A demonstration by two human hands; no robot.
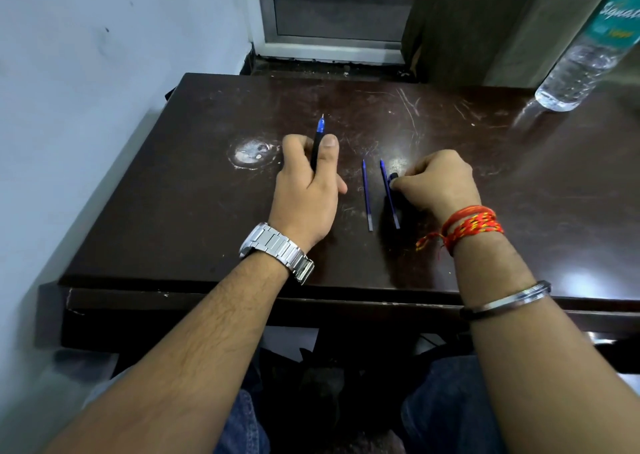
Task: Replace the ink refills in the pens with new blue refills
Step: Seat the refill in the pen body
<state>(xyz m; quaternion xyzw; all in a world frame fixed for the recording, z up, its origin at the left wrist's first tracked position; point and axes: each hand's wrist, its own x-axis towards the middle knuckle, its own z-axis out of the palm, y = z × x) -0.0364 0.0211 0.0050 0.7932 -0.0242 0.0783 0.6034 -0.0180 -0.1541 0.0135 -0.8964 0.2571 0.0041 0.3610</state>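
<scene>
Left grip: left hand (306, 183) closed around a pen (318, 142), refill tip pointing away.
Right grip: right hand (438, 185) pinching a small dark piece (394, 177), apparently a pen part.
Refills: two blue refills (367, 195) (389, 194) lie right of the pen, one touching the right fingers.
Risk: a knuckle nudge could roll that refill across the table (173, 194).
</scene>
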